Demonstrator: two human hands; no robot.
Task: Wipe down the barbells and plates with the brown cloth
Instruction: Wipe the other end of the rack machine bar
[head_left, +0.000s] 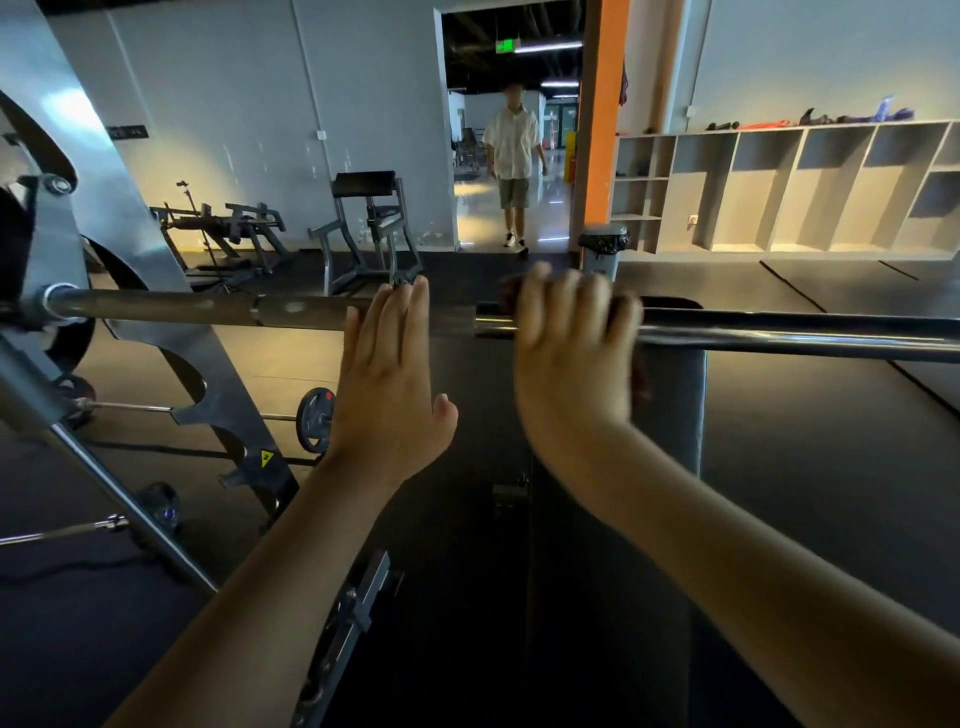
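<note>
The barbell lies level across my view, its left end seated in the grey steel rack and its right end running out of frame. My right hand is over the middle of the bar, palm down, fingers curled round it and clamping the brown cloth against the metal. Only dark scraps of cloth show past my knuckles and under my palm, and the hand is blurred. My forearm reaches in from the lower right.

My left hand is just beside it, flat and relaxed, fingers straight and together, thumb out to the side. The fingertips cross the bar, but I cannot tell if they touch it.

Lower left, a small plate sits on a thin bar near the floor. Beyond, a person stands in the doorway, with cubby shelves to the right.
</note>
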